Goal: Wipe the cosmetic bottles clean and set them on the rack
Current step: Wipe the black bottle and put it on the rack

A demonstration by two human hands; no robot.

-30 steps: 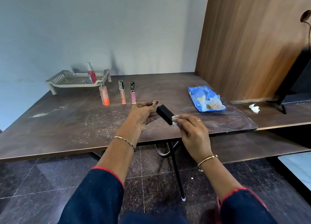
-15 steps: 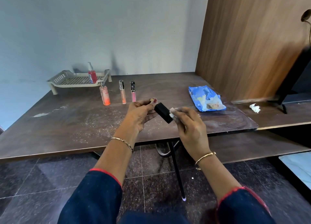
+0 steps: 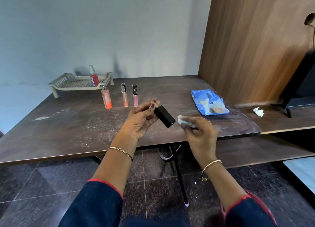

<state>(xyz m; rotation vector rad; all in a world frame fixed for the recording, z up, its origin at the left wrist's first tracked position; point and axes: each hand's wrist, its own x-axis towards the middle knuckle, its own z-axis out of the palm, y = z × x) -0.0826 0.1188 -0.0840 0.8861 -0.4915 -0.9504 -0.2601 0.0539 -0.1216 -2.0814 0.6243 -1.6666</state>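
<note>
Left hand (image 3: 141, 117) held the black bottle (image 3: 164, 115) above the bench (image 3: 68, 124) near its front edge, thumb and fingers (image 3: 150, 120) curled round its upper end. The bottle was tilted, lower end pointing right and toward the camera. Right hand (image 3: 201, 133) pinched a small white wipe (image 3: 181, 120) in its fingertips. The wipe was just beside the bottle's lower end, but the hand was blurred, so I couldn't tell if they touched.

Rack (image 3: 80, 83) sat at the back left of the bench with one red bottle (image 3: 94, 77) upright at its right end. In front of the rack stood a row, left to right: orange spray bottle (image 3: 106, 98), peach tube (image 3: 125, 97), pink tube (image 3: 135, 96), all upright and apart. Blue wipes pack (image 3: 208, 102) lay flat on the bench's right side. Crumpled tissue (image 3: 259, 111) lay on the adjoining surface further right.
</note>
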